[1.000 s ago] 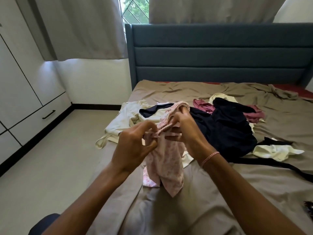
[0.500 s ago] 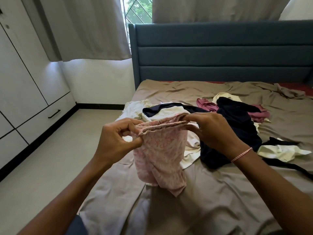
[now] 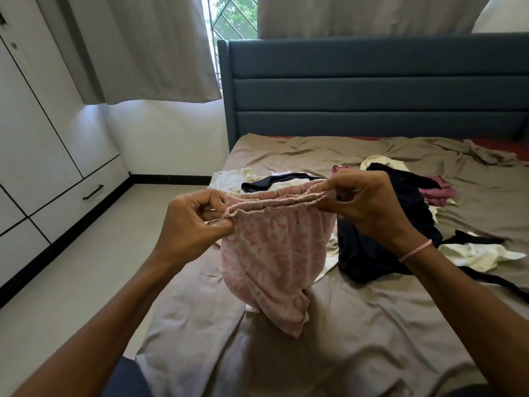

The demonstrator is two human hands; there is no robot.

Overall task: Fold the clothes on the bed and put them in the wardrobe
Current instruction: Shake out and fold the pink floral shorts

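I hold the pink patterned garment (image 3: 274, 253) up over the bed (image 3: 329, 365) by its gathered waistband (image 3: 274, 201), one end in each hand. My left hand (image 3: 194, 224) pinches the left end between thumb and curled fingers. My right hand (image 3: 369, 207) pinches the right end the same way, its other fingers bent in behind. I hold the two hands apart and roughly level so that the elastic is drawn out and the cloth hangs straight under it. This shows me the garment's shape, and I judge it will let me lay the piece down square for the first fold. Its lowest corner hangs close to the sheet; whether it touches I cannot tell.

The other clothes lie unfolded just behind it in a loose heap: a dark garment (image 3: 372, 253), a white piece (image 3: 481, 255) and a maroon one (image 3: 436, 192). They wait their turn. The wardrobe (image 3: 34, 138) stands across the floor to my left with its doors shut, so nothing seems ready to go in yet.
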